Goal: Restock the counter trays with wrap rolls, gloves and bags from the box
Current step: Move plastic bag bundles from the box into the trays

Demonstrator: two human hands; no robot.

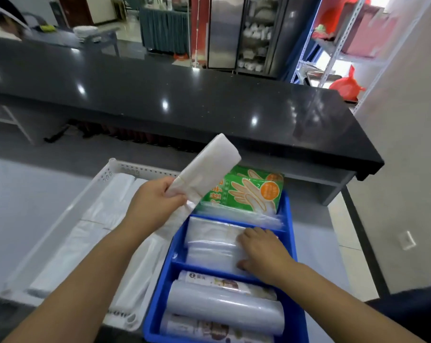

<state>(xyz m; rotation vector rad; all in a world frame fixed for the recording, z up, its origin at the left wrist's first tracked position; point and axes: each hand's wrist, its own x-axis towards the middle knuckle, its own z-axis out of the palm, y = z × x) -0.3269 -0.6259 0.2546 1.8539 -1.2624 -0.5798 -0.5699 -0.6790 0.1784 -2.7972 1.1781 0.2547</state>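
Your left hand [152, 201] holds a folded white bag bundle [207, 169] by its lower end, the grip clamped on it, raised and tilted above the gap between the white perforated tray [115, 169] and the blue divided tray [287, 206]. Your right hand [261, 251] lies flat, fingers spread and clamped on nothing, pressing the clear plastic packs [209, 240] in the blue tray's middle compartment. You seem to be mid-way through stocking bags. The next move likely calls for laying the bundle flat beside the soft white bags [105, 209] already in the white tray. The bundle looks limp and slippery, so support its length. Green glove packets [244, 191], glossy and flat, stand in the far compartment; smooth cylindrical wrap rolls [224, 308] fill the near one.
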